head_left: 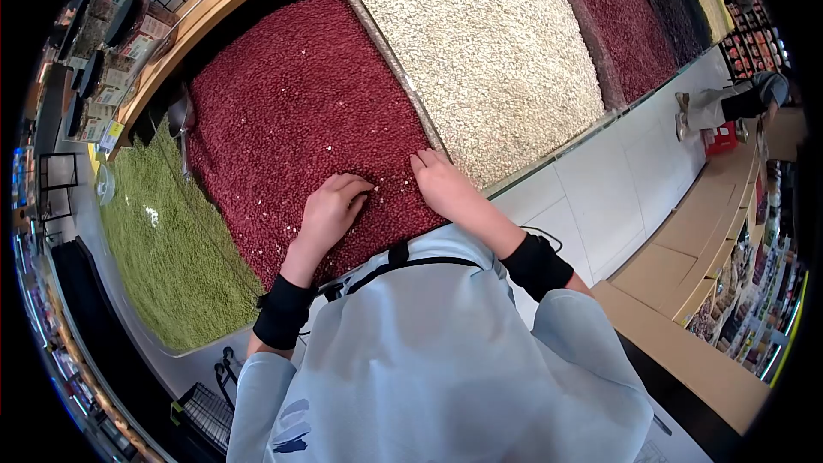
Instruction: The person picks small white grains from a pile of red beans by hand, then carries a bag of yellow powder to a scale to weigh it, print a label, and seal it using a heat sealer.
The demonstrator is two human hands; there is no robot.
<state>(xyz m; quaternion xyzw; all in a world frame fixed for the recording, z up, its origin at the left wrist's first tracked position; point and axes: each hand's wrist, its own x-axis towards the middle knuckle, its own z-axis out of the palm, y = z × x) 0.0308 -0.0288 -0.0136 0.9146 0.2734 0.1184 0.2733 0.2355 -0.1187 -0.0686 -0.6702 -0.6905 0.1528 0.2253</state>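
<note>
Left hand curls over the red beans near the front edge of the bin, fingertips close, suiting small pieces; right hand, fingers together, by the right edge; grips unclear.

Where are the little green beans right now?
In the head view, the green beans are at the left, past the left hand. They lie right beside the dark red beans, on the side away from the big white heap.

Single head-worn view, facing forward and down (wearer's own torso close below)
</note>
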